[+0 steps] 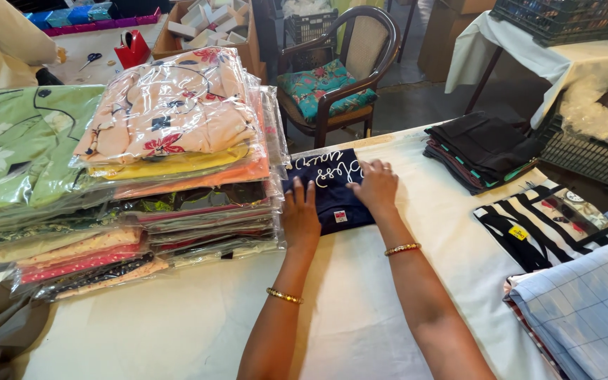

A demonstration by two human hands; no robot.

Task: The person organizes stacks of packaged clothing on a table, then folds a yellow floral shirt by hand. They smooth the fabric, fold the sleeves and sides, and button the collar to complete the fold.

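navy folded cloth garment with white lettering [330, 188] lies on the white table [198, 317] beside a stack of plastic-bagged shirts [184, 162]; left hand [299, 219] and right hand [376, 187] press flat on it (fingers spread, gripping nothing).

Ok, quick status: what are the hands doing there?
Both hands flat: left hand and right hand pressing folded navy garment. No grip closed. Bagged clothes stack crowds its left edge.

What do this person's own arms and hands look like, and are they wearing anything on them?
Both forearms are bare, with no sleeves in view and no gloves. The left hand has a thin gold-coloured bangle on its wrist. The right hand has a similar gold-coloured bangle on its wrist. No rings or watch can be made out on either hand.
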